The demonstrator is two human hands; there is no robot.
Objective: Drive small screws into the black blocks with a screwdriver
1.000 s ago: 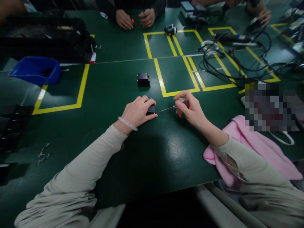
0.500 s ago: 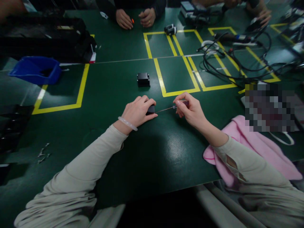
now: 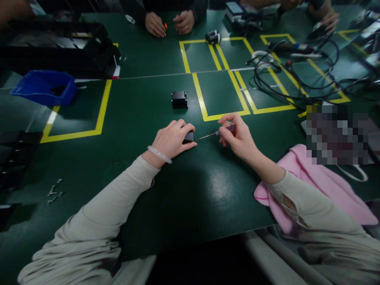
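Observation:
My left hand [image 3: 173, 138] is closed around a small black block [image 3: 189, 137] on the green table, hiding most of it. In my right hand [image 3: 234, 132] is a screwdriver [image 3: 228, 129], its handle pinched between thumb and fingers. The thin shaft points left, and its tip meets the right end of the block by my left thumb. Just beyond my hands stands another black block [image 3: 179, 99] with small bright metal bits at its sides.
Several loose screws [image 3: 53, 191] lie at left. Behind are a blue bin [image 3: 46, 88] and black trays [image 3: 59, 47]. A pink cloth [image 3: 314, 186] is at right, black cables [image 3: 297, 85] beyond it. A co-worker's hands [image 3: 169, 24] rest on the table's far side.
The fingers of my right hand have shifted slightly on the screwdriver handle, with the index finger lifted a little. My left hand and the black block stay in place.

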